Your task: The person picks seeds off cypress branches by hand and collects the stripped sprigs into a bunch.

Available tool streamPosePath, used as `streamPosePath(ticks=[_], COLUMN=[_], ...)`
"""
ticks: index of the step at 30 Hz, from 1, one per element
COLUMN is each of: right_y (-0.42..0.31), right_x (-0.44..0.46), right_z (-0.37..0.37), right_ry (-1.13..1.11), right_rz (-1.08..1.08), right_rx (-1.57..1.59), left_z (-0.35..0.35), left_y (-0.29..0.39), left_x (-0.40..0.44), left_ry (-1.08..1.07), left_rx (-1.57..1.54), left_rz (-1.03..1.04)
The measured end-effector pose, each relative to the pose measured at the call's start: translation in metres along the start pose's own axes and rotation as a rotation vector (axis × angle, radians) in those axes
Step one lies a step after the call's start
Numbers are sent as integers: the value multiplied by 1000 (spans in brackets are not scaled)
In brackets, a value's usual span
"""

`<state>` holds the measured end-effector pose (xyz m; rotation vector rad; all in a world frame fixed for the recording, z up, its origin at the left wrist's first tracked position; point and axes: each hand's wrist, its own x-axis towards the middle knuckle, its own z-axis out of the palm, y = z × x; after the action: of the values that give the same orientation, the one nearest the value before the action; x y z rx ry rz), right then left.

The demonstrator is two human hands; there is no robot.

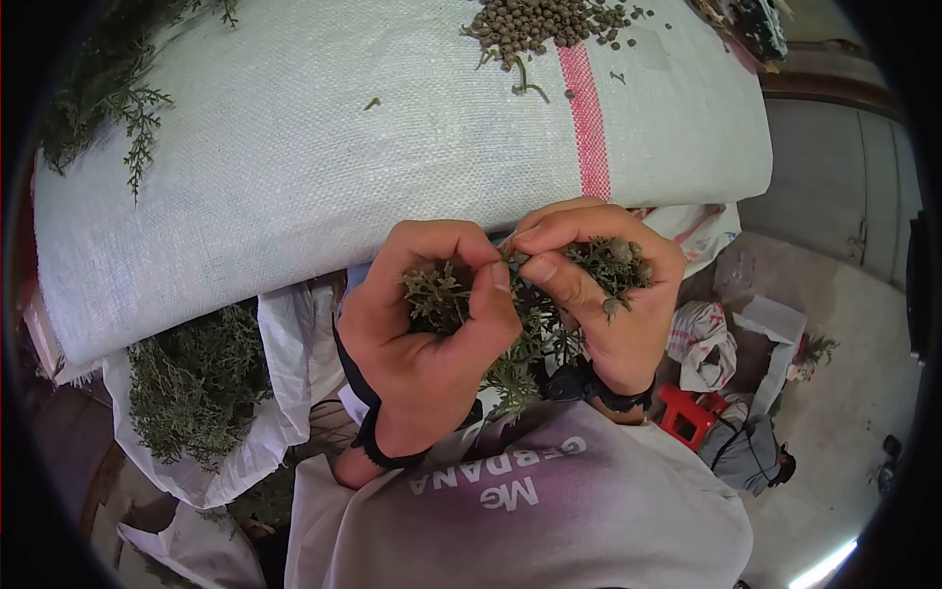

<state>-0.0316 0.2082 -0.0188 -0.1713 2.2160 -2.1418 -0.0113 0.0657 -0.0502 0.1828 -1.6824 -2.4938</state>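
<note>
My left hand and my right hand meet in front of my chest, thumb and forefinger pinched in each. Between and below them is a green conifer sprig with scaly, cypress-like leaves. Some of its foliage shows inside the curl of my left fingers. In my right palm the leaves carry a few small round cones. My fingertips touch or nearly touch, and what exactly lies between them is mostly hidden. Just beyond my hands lies a white woven sack with a pink stripe.
A pile of small brown round cones sits at the sack's far side. More conifer branches lie at its left end. An open white bag full of greenery stands at lower left. A red plastic object is on the floor at right.
</note>
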Motion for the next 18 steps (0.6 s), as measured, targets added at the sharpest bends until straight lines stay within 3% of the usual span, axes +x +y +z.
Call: streamPosePath(ticks=[18], right_y=[-1], right_x=[-1], right_z=[-3], right_ry=[39], right_rz=[97], right_rx=[44], left_z=[1], left_y=[0], left_x=[2], left_ry=[-22], left_rx=[136], left_rz=[63])
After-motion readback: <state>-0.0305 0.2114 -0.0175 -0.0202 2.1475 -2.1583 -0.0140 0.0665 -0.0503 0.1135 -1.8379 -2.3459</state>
